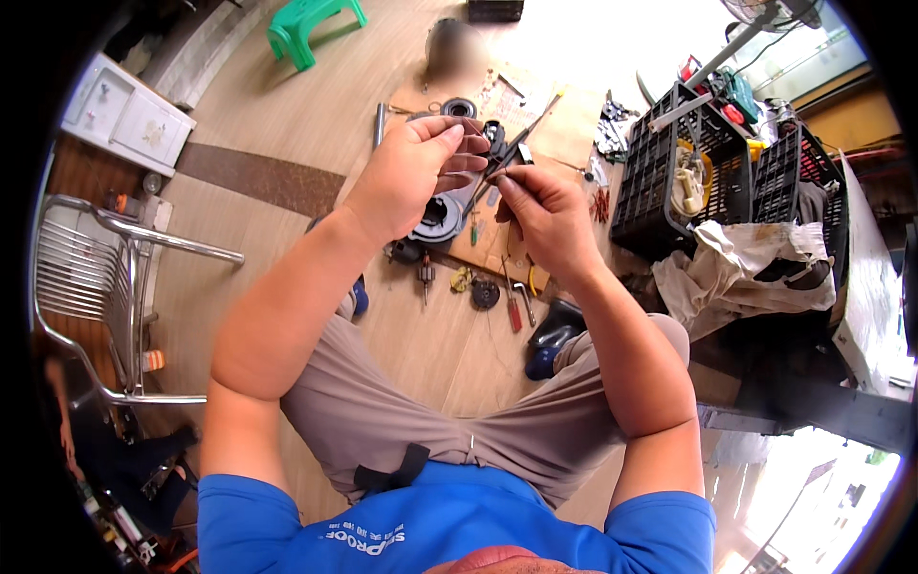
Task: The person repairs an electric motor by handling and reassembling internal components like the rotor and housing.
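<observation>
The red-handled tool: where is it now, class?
In the head view, the red-handled tool lies slightly right of centre, below the right hand, beside the round black part.

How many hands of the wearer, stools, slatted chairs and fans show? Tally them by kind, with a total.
Wearer's bare left hand and bare right hand: 2
Green plastic stool: 1
Silver slatted metal chair: 1
Wire-caged fan: 1
Total: 5

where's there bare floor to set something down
Bare floor lies between the metal chair and the left forearm, and between the green stool and the cardboard. Crowded: near the left hand and right hand, with a grey ring-shaped part and green-handled tool.
</observation>
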A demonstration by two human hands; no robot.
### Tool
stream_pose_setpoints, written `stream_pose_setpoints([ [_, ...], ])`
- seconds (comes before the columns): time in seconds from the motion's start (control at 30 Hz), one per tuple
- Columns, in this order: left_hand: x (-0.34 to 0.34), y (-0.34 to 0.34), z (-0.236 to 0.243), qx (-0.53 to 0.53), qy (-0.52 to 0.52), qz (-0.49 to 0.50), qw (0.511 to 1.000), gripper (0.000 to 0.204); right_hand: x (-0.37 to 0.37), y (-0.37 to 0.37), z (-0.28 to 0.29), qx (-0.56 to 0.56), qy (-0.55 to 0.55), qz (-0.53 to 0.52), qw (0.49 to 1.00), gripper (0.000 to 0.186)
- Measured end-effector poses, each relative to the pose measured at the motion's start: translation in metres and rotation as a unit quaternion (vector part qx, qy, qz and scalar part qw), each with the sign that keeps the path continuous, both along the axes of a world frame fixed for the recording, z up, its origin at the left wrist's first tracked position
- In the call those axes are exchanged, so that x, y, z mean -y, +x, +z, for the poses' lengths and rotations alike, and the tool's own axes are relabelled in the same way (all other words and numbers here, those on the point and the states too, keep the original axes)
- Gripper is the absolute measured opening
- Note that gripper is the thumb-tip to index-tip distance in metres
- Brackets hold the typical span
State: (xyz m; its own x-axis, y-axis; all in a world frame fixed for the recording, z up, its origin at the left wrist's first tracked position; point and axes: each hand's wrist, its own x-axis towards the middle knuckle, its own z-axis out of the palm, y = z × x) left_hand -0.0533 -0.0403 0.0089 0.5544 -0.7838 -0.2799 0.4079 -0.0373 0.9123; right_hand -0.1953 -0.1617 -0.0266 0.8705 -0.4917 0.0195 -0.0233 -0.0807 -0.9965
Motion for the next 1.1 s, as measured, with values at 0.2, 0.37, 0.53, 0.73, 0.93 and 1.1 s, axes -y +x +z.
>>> stream_pose_setpoints([
  [0.2,0.0,0.01,0.015,-0.057,-0.096,0.058,0.992,0.023,-0.007,0.011,-0.011,0.02,-0.083,0.025,0.996,0.012],
  [0.37,0.004,0.029,0.012,-0.076,-0.156,0.026,0.985,0.022,-0.012,0.009,-0.006,0.017,-0.077,0.039,0.996,0.013],
  [0.53,-0.01,0.041,0.01,0.011,-0.154,0.055,0.987,0.022,-0.027,0.013,-0.023,-0.001,-0.14,0.119,0.983,0.017],
  [0.73,-0.007,0.049,0.016,0.212,-0.092,0.057,0.971,0.022,-0.026,0.003,-0.017,-0.046,-0.146,0.142,0.978,0.017],
  [0.93,-0.01,0.05,0.013,0.264,-0.057,0.076,0.96,0.022,-0.029,0.004,-0.029,-0.017,-0.217,0.145,0.965,0.017],
  [1.1,-0.008,0.049,0.008,0.37,-0.012,0.103,0.923,0.023,-0.032,0.001,-0.032,-0.027,-0.236,0.157,0.959,0.018],
])
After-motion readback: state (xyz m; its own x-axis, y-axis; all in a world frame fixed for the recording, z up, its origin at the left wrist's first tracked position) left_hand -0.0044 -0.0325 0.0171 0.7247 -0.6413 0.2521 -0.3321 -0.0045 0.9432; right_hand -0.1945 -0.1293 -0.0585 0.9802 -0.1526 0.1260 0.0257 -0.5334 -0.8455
